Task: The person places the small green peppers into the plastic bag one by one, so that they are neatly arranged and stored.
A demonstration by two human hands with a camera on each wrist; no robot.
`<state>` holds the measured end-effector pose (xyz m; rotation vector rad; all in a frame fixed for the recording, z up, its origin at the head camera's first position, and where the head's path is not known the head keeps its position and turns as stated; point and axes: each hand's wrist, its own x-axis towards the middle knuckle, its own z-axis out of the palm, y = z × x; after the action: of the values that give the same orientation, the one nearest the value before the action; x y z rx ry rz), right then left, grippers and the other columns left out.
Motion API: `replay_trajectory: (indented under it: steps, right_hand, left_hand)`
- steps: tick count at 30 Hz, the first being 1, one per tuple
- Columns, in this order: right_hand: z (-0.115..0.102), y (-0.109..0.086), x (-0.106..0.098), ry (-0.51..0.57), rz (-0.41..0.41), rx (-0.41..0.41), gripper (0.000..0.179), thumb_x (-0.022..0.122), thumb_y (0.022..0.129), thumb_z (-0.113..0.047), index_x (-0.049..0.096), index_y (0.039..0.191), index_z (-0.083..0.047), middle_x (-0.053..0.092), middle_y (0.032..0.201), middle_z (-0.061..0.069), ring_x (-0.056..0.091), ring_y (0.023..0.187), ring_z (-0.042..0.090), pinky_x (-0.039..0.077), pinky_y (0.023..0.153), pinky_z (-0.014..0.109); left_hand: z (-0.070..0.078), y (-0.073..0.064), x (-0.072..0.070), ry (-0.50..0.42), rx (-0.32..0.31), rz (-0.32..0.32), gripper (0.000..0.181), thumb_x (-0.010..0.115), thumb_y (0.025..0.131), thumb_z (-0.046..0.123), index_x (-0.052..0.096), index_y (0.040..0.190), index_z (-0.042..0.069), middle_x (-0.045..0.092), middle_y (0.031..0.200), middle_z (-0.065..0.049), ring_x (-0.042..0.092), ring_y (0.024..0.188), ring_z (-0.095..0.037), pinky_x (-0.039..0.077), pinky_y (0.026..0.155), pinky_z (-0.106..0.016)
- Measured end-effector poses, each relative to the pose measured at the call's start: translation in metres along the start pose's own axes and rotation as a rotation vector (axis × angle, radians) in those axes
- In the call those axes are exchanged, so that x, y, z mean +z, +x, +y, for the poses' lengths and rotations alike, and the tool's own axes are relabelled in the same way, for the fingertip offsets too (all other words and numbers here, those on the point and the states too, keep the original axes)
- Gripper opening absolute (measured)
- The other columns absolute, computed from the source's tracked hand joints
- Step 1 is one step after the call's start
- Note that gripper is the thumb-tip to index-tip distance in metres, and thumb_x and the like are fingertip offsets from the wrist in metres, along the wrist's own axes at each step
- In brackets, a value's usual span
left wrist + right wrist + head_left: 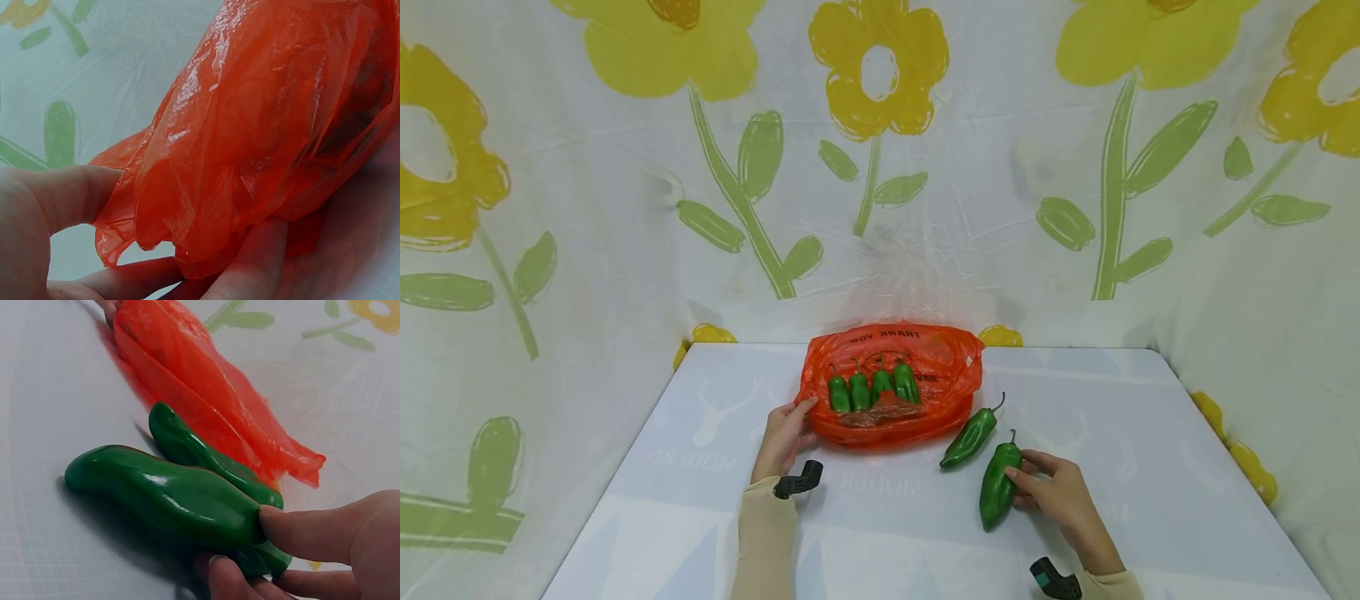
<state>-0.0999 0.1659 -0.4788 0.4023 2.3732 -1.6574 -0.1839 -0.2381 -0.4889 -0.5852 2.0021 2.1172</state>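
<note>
A red plastic bag (pixel 951 354) lies opened out near the back of the table. Several green peppers (pixel 859 392) stand side by side in its mouth. My left hand (pixel 782 435) grips the bag's left edge; the left wrist view has the thin red plastic (pixel 244 125) between thumb and fingers. With my right hand (pixel 1063 493) I pinch a glossy green pepper (pixel 997 492) near its stem end, right of the bag. A second loose pepper (pixel 972 437) lies between it and the bag; in the right wrist view the held pepper (pixel 162 494) partly covers it.
The white table (pixel 700 517) bears a pale printed pattern. A white sheet with yellow flowers (pixel 880 71) hangs behind it and along both sides. Each wrist carries a small black camera (pixel 799 481).
</note>
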Motion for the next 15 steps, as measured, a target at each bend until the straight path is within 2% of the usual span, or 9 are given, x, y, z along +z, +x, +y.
replay_trajectory:
  steps: [15]
  right_hand:
    - [-0.0032,-0.0002,-0.0092,0.029,0.0,0.011,0.061,0.072,0.098,-0.017,0.048,0.147,0.009,0.053,0.141,0.033,0.071,0.078,0.013,0.062,0.07,0.028]
  left_hand:
    - [0.0005,0.0004,-0.0003,0.004,-0.002,0.01,0.061,0.06,0.104,0.037,0.05,0.145,-0.008,0.06,0.142,-0.022,0.066,0.096,-0.013,0.059,0.075,-0.022]
